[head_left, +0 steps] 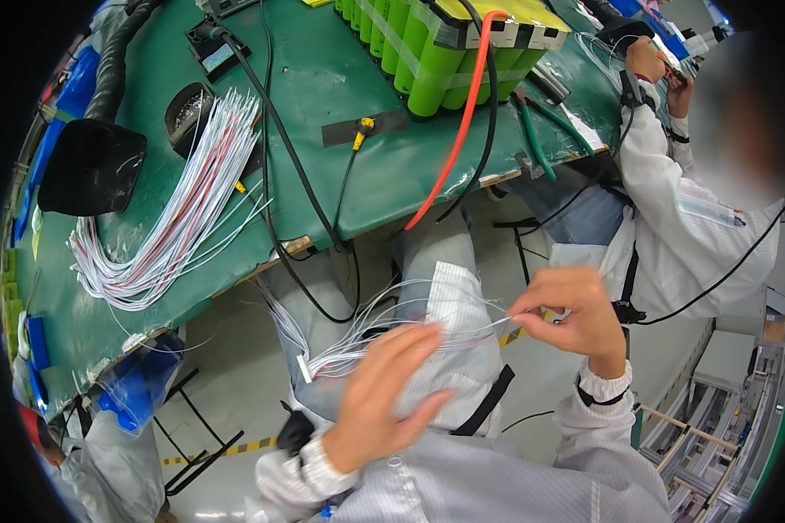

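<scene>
Across my lap lies a wire harness (355,349) of thin, mostly white wires, with a small white connector (304,369) at its left end. My right hand (576,305) pinches white wires between thumb and forefinger, drawing their ends out to the right. Over the harness, my left hand (379,392) is open, fingers extended and thumb apart. Its fingertips overlap the wires; whether they touch cannot be told. On the green table (323,166) ahead, a large bundle of white wires with some red ones (179,209) lies bent in a curve.
A green battery pack (423,52) stands at the far edge of view, a red cable (467,122) hanging from it. Green-handled pliers (541,131), a black fume hood nozzle (94,166) and black cables (296,131) are nearby. A co-worker (698,227) sits at right.
</scene>
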Available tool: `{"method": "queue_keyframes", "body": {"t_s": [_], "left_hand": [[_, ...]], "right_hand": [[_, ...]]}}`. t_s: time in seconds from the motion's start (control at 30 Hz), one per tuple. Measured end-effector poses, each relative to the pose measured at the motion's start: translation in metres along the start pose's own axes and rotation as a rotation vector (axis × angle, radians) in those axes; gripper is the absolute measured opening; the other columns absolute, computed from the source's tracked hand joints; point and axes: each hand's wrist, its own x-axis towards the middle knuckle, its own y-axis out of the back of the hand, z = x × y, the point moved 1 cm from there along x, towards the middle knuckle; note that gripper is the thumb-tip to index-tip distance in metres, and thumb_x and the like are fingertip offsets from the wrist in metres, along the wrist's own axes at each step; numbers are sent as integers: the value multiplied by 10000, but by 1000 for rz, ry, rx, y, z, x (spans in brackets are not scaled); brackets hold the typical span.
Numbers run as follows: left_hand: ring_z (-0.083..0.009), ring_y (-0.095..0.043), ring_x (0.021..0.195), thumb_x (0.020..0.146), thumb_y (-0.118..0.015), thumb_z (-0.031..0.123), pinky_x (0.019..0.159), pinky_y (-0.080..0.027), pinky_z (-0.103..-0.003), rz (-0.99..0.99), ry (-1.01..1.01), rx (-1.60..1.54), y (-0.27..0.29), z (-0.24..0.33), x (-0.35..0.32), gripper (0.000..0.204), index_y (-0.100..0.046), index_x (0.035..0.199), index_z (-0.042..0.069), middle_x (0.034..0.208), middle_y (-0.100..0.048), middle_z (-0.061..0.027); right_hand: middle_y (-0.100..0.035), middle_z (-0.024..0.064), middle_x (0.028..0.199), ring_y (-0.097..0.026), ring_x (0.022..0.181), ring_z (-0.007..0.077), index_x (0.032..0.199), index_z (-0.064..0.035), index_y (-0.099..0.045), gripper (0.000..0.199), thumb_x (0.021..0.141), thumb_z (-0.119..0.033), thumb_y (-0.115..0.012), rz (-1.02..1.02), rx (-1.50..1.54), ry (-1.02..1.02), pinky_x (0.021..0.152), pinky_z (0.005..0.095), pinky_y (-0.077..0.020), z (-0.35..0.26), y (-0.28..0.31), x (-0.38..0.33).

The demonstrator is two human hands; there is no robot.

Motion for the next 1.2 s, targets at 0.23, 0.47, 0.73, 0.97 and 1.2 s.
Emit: {"method": "queue_keyframes", "body": {"t_s": [0.23, 0.47, 0.73, 0.97, 1.2], "left_hand": [[-166, -721, 681, 888, -766, 57, 668, -566, -275, -74, 312, -407, -51, -7, 25, 154, -758, 1016, -29, 804, -756, -115], [-139, -705, 637, 910, -716, -5, 592, -551, -241, -45, 327, -286, -29, -20, 16, 76, -765, 935, -57, 748, -750, -108], [-143, -710, 660, 926, -712, 11, 604, -561, -247, -27, 361, -314, -22, -28, 13, 92, -759, 930, -68, 750, -748, -105], [-163, -726, 681, 921, -725, 28, 621, -565, -267, -6, 386, -291, -13, -33, 7, 94, -760, 938, -58, 776, -756, -116], [-217, -639, 588, 834, -799, 43, 566, -485, -318, 121, 105, -171, -26, -36, 0, 107, -768, 930, 9, 718, -708, -91]], "right_hand": [[-666, 55, 708, -618, 606, 185, 852, -45, -773, 85, 771, -32, -793, 12, 8, -48, 516, 297, -436, -8, 0, -6], [-660, 6, 699, -436, 535, 99, 838, -63, -795, 83, 760, -43, -814, 136, 2, -119, 479, 265, -289, 10, 24, -22], [-661, 6, 717, -431, 544, 102, 863, -66, -789, 107, 759, -66, -816, 132, 4, -148, 491, 271, -312, 10, 21, -18], [-703, 39, 775, -604, 629, 202, 1068, -88, -762, 322, 763, -155, -841, 91, -167, 20, 593, 326, -480, 3, -16, 0], [-693, 55, 738, -574, 605, 161, 934, -46, -786, 202, 758, -132, -838, -107, 113, -143, 579, 301, -441, 9, -24, -8]]}}
